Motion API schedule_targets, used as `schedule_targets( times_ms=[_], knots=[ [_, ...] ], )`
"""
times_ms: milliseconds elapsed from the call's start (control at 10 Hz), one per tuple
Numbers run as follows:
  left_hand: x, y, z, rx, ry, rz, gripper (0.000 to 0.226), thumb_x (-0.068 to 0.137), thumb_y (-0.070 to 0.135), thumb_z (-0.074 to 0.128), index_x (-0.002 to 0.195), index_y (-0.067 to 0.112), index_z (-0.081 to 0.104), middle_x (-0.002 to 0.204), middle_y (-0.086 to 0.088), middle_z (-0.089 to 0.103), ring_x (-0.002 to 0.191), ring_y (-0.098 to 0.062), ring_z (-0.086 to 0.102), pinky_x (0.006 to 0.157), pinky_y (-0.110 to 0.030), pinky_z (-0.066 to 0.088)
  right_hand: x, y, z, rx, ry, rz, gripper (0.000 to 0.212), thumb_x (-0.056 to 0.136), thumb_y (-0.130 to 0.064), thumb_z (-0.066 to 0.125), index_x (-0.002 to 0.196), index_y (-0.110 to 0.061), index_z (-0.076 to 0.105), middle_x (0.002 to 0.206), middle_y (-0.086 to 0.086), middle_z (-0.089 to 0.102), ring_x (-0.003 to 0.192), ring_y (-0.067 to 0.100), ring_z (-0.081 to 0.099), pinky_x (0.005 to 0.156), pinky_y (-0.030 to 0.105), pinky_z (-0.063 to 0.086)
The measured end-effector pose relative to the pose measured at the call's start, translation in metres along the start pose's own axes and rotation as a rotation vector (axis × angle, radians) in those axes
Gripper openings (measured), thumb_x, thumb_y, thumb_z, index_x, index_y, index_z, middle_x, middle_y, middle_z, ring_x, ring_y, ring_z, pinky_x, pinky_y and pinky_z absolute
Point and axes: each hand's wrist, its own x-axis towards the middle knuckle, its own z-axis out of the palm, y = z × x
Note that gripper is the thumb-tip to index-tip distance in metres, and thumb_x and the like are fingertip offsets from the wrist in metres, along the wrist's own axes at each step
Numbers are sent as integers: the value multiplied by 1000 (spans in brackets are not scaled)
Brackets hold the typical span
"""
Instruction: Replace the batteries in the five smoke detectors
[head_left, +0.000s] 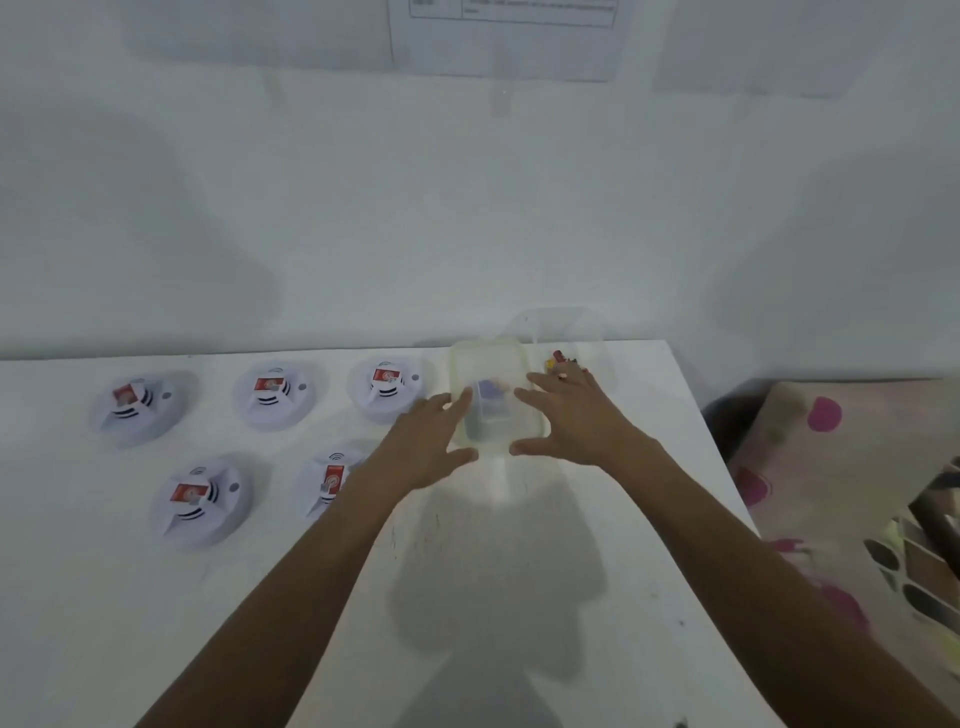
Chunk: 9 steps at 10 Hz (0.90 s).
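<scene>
Left hand (428, 441) and right hand (569, 415) flank the clear container (488, 347) — fingers spread and straight, seemingly touching its walls — beside five smoke detectors (275, 392).

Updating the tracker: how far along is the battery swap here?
Done: nothing visibly. All five smoke detectors lie on the table, each showing a red block; old or new battery, cannot tell. In hand: the left hand and right hand, fingers straight, flank the clear container. Left: apparently all five swaps; small red and yellow items lie behind the right hand.
</scene>
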Motion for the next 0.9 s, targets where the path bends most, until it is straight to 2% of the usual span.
schedule_targets(
  times_ms=[100,500,700,800,900],
  knots=[
    [23,-5,-8,44,-24,16,81,92,47,52,153,19,7,154,-11,29,136,-34,32,108,-47,34,19,9,-6,-29,-1,7,81,77,-72,54,142,-26,41,149,2,38,135,32,26,108,44,27],
    [66,-15,-22,68,-67,-27,78,94,47,49,152,25,3,158,-3,23,136,-33,31,109,-52,30,52,21,-17,9,-19,59,76,82,-67,53,143,-23,39,148,4,38,134,33,27,109,43,25],
    [67,-17,-19,67,-46,-27,79,92,50,50,152,26,5,155,-5,29,134,-33,34,109,-52,32,51,18,-16,22,-28,84,76,83,-65,52,143,-21,37,151,4,33,137,34,24,110,43,24],
    [59,-15,-21,83,-9,-44,74,92,51,49,152,25,12,151,-7,35,132,-33,37,108,-51,33,48,10,-12,-9,-13,109,76,84,-64,51,143,-19,35,152,4,31,138,35,22,111,45,24],
    [49,-17,-19,18,53,11,64,94,47,48,149,24,25,149,-6,40,131,-28,41,107,-43,35,45,5,-4,9,40,119,73,86,-60,51,143,-17,36,153,6,29,140,35,19,113,47,25]
  ],
)
